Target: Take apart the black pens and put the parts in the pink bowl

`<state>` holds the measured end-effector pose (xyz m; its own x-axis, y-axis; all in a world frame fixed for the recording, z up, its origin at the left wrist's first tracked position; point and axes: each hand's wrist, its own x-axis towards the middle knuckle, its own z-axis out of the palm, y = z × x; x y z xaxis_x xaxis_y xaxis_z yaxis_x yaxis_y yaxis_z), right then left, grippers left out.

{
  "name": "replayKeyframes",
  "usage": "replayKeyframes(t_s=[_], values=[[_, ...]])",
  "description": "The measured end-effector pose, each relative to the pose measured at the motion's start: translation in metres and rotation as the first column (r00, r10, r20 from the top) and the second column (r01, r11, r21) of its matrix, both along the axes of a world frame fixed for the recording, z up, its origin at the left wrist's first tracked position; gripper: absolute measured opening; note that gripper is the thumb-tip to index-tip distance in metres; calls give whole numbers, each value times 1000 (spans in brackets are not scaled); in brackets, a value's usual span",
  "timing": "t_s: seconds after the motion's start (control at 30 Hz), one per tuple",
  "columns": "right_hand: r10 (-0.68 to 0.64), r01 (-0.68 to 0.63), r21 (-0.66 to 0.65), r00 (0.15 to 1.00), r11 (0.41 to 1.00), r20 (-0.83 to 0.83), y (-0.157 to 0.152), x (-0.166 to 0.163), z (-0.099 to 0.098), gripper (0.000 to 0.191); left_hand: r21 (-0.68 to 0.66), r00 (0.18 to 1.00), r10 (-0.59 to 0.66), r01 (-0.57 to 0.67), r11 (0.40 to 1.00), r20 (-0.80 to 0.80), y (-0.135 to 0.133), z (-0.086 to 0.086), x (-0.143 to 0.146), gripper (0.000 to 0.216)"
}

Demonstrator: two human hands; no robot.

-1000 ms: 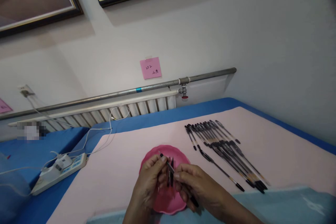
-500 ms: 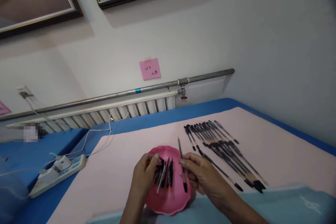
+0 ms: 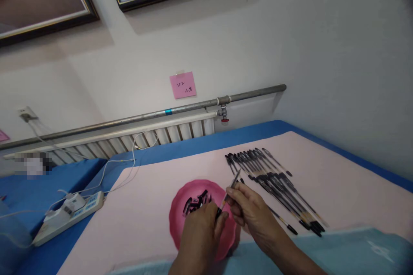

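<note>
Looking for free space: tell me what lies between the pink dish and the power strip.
Nothing stands there: just bare pink mat, then a sliver of blue cloth, as the head view shows.

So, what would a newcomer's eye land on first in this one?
The bright pink dish at the near edge of the pink mat stands out, with small black parts lying in it. Over it, the left hand and right hand pinch one slim pen between them. To the right, a neat row of black pens lies on the mat.
</note>
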<state>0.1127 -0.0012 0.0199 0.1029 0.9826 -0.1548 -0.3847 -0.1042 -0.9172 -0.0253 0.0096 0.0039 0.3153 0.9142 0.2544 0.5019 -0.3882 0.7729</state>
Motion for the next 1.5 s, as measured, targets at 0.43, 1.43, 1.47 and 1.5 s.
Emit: replayKeyframes(t_s=[0.43,1.43,1.47,1.5], values=[[-20,20,-16,1000,1000,20,2,2,-1,32,-56,997,29,-25,998,74,-5,3,5,25],[12,-13,42,1000,999,27,0,2,0,25,-540,914,-111,324,776,389,-7,19,0,35],[13,-14,42,1000,999,15,0,2,1,25,-562,896,-105,358,746,432,-7,19,0,37],[12,-12,42,1000,999,-4,-1,1,2,25,-576,877,-90,383,722,471,-6,19,0,40]])
